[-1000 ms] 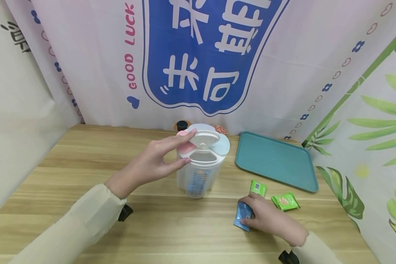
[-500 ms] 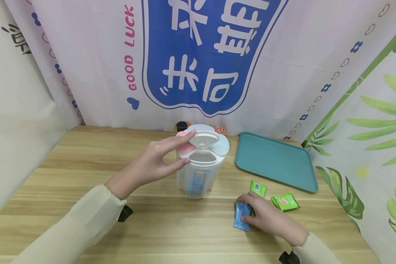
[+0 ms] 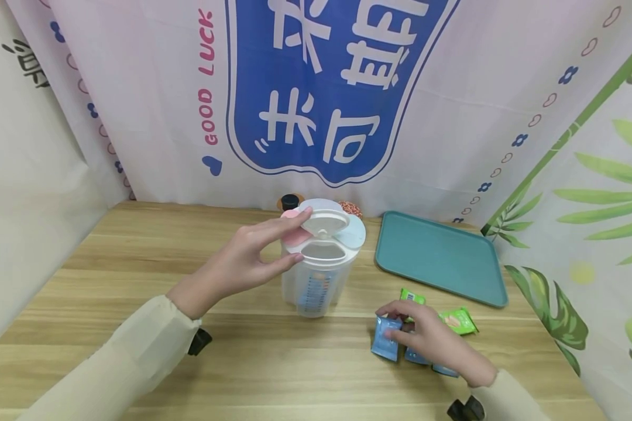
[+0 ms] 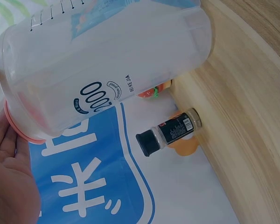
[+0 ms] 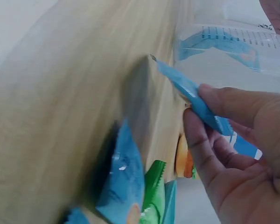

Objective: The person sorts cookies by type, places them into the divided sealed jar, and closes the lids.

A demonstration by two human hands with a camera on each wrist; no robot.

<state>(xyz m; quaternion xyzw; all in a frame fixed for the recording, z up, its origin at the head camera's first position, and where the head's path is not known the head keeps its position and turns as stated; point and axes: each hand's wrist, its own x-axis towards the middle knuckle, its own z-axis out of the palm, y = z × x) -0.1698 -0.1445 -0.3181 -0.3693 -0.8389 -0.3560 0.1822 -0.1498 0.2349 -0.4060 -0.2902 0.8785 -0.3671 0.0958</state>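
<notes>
A clear storage container (image 3: 316, 292) stands upright, its lid divided into pink, white and pale blue flaps. The front flap (image 3: 326, 222) is raised over the opening. My left hand (image 3: 239, 254) touches this flap with a straight finger, the thumb at the front rim. Something blue, like a packet (image 5: 219, 44), shows through the container's wall. My right hand (image 3: 426, 336) pinches a small blue snack packet (image 3: 384, 345) between thumb and fingers, tilted just above the table. Beneath that hand lie other blue packets (image 3: 415, 355), partly hidden.
Two green packets, one (image 3: 460, 321) right of my right hand and another (image 3: 412, 296) behind it, lie on the wooden table (image 3: 200, 362). A teal tray (image 3: 437, 257) rests at the back right. Behind the container stands a black-capped spice jar (image 4: 170, 132).
My right hand has lifted the blue packet slightly off the table, uncovering other blue packets below. My left hand keeps its place at the raised flap.
</notes>
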